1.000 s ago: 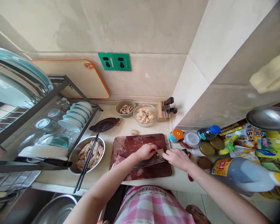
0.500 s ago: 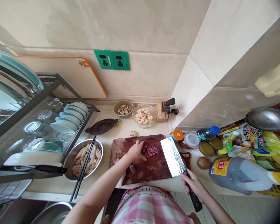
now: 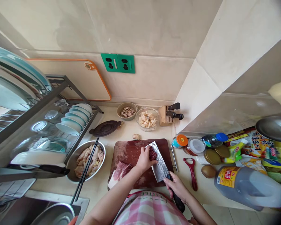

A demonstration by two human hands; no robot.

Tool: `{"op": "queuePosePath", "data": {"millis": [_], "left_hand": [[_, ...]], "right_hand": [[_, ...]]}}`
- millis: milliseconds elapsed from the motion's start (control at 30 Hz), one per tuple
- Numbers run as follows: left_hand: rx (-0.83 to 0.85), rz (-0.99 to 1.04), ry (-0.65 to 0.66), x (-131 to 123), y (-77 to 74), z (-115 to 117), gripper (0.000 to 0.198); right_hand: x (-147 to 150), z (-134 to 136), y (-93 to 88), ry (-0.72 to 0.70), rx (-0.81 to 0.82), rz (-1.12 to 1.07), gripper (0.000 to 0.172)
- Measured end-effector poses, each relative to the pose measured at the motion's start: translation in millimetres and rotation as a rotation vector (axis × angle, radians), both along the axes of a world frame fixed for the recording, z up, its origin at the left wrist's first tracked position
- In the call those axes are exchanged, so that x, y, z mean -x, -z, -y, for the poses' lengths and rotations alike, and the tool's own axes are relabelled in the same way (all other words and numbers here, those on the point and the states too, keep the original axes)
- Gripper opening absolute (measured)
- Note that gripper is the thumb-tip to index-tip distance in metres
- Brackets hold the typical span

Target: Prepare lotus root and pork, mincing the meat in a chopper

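Note:
A dark red cutting board [image 3: 126,149] lies on the counter in front of me. My right hand [image 3: 176,187] grips the black handle of a cleaver [image 3: 159,165], whose flat blade lies tilted on the board. Chopped dark red meat [image 3: 152,153] rests on the blade's far end. My left hand [image 3: 144,159] is curled against that meat, pushing it onto the blade. A slab of raw pork [image 3: 119,172] lies at the board's near left corner.
A steel bowl of raw chicken [image 3: 89,158] with black chopsticks [image 3: 84,173] across it sits left of the board. Behind are a dish rack [image 3: 49,125], dark lid [image 3: 105,128], two small bowls [image 3: 147,118], knife block [image 3: 169,114]. A red peeler [image 3: 192,172], jars and bottles [image 3: 245,182] crowd the right.
The cleaver swung from the board's right edge back onto the board and slid under the chopped meat. My left hand shifted right against the meat. The pork slab came into view.

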State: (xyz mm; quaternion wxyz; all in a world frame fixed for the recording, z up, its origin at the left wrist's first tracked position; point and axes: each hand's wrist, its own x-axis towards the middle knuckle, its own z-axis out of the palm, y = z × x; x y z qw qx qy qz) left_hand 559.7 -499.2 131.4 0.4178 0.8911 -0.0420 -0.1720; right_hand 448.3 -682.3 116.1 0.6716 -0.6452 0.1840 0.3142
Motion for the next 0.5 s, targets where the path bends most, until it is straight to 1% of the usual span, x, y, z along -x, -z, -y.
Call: {"op": "queuePosePath", "data": {"millis": [67,133,267,400,500], "left_hand": [[0.086,0.057,-0.058,2.9,1.4,-3.2,0.076],[0.137,0.129,-0.086,3.9,0.3,-5.5,0.064],[0.187,0.254,-0.12,-3.7,-8.9,-5.7,0.04],[0.262,0.301,-0.178,-26.9,-25.1,-0.3,0.028],[0.468,0.185,-0.24,-53.6,-42.5,5.4,0.021]], "right_hand": [[-1.1,-4.7,-4.1,-0.004,0.002,0.011,0.046],[-2.0,-6.8,-9.4,-0.005,0.011,0.035,0.046],[-4.7,-4.8,-24.1,0.006,0.024,0.077,0.047],[-8.4,2.2,-38.0,0.039,-0.013,0.096,0.048],[-9.0,10.2,-43.5,0.083,-0.002,0.12,0.048]]}}
